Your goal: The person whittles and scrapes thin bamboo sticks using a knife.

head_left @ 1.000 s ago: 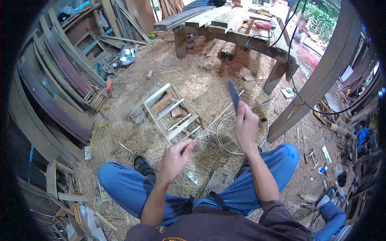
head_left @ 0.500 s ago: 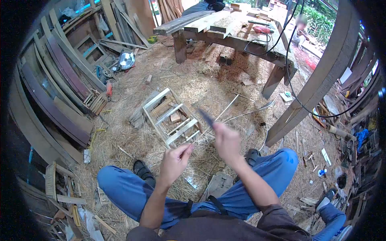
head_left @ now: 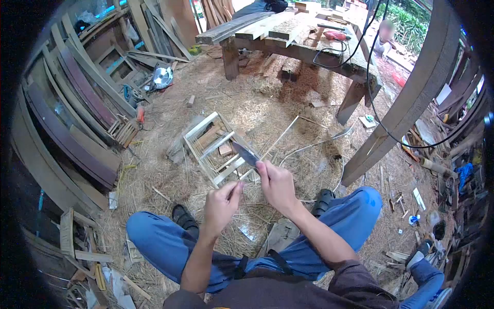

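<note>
My right hand (head_left: 278,186) is closed around a knife (head_left: 246,154), its broad dark blade pointing up and to the left. Just left of it, my left hand (head_left: 221,205) is pinched on a thin pale strip (head_left: 280,136), which looks like split bamboo or cane. The strip runs past the blade toward the far right and bends near its far end. Whether the edge touches the strip I cannot tell. Beyond both hands, a small slatted wooden frame (head_left: 210,146) lies on the ground.
A plank-topped workbench (head_left: 296,49) stands ahead, with a red power tool (head_left: 336,35) and cable on it. A slanted post (head_left: 404,98) rises at right. Boards (head_left: 67,123) lean at left near a circular saw (head_left: 162,77). Other people are partly visible.
My right hand has moved left and slightly toward me with the knife, bringing the blade closer to the left hand. The strip's far end has shifted a little left. My left hand barely moved.
</note>
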Demonstrator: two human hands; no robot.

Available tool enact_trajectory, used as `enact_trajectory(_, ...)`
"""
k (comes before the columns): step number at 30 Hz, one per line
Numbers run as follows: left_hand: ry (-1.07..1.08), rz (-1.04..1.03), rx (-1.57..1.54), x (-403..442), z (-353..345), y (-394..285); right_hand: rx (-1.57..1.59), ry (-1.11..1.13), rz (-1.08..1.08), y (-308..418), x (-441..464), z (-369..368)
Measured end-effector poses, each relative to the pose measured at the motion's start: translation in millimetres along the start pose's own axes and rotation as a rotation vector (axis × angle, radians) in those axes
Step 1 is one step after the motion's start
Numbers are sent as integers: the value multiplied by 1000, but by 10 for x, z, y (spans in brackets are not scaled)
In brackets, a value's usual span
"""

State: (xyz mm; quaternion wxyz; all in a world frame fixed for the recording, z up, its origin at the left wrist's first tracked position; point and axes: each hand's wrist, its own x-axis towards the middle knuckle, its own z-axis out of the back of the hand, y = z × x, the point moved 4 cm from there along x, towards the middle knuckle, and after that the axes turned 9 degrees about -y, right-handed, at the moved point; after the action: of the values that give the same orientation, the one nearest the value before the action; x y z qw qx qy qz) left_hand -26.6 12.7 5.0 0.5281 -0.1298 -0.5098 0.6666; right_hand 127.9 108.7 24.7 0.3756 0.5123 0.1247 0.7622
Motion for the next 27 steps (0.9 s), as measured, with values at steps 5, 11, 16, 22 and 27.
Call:
enact_trajectory(5, 18, -41, -23, -8, 106, -159, 5, -148, -217, -300, 336, 273)
enact_trajectory(11, 51, -72, 25, -16, 76, -114, 52, -99, -94, -142, 186, 171)
enact_trajectory(16, 39, -99, 21, 36, 99, -93, -50, -52, -30, -51, 212, 160)
enact_trajectory(22, -34, -246, 12, 7, 73, -142, -113, -143, -142, -376, 340, 385)
enact_trajectory(27, 43, -120, 49, 10, 35, -19, -183, 190, 137, 50, -86, -58)
